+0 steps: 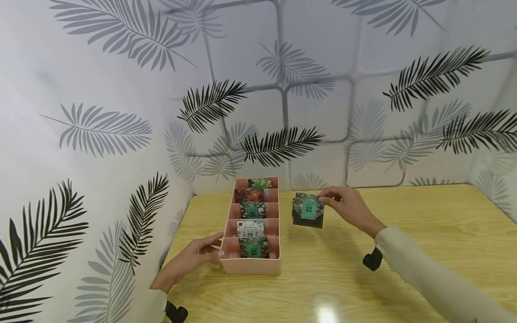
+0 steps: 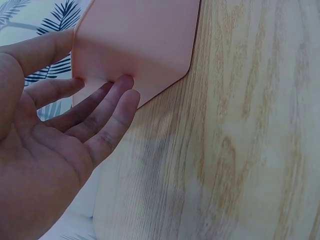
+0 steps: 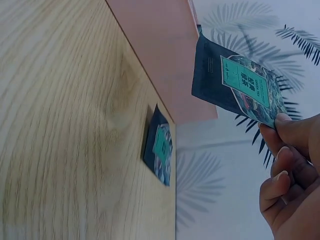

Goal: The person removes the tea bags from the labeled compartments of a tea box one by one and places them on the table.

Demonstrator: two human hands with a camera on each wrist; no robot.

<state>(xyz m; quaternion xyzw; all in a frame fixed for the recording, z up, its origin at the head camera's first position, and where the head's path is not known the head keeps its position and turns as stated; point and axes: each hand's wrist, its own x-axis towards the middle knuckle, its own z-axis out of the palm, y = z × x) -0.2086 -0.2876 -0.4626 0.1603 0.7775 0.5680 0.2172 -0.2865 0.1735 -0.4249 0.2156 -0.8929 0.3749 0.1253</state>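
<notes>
My right hand (image 1: 350, 207) pinches a dark green-tea packet (image 3: 235, 80) by one edge, thumb against fingers, to the right of a long pink divided box (image 1: 251, 267). A second similar packet (image 3: 161, 145) lies on the table below it; the head view largely hides that one behind the held packet. At the box's front left corner, my left hand (image 1: 194, 256) touches the wall. In the left wrist view, its outstretched fingertips rest against the pink outer side (image 2: 145, 40). Its palm holds nothing.
Each compartment of the box has packets: green ones (image 1: 253, 247) at the front, white ones (image 1: 250, 229) behind, then dark (image 1: 252, 210), red (image 1: 249, 194) and yellow-green (image 1: 260, 183). The wooden table (image 1: 424, 215) meets leaf-patterned walls (image 1: 315, 112) at the back and left.
</notes>
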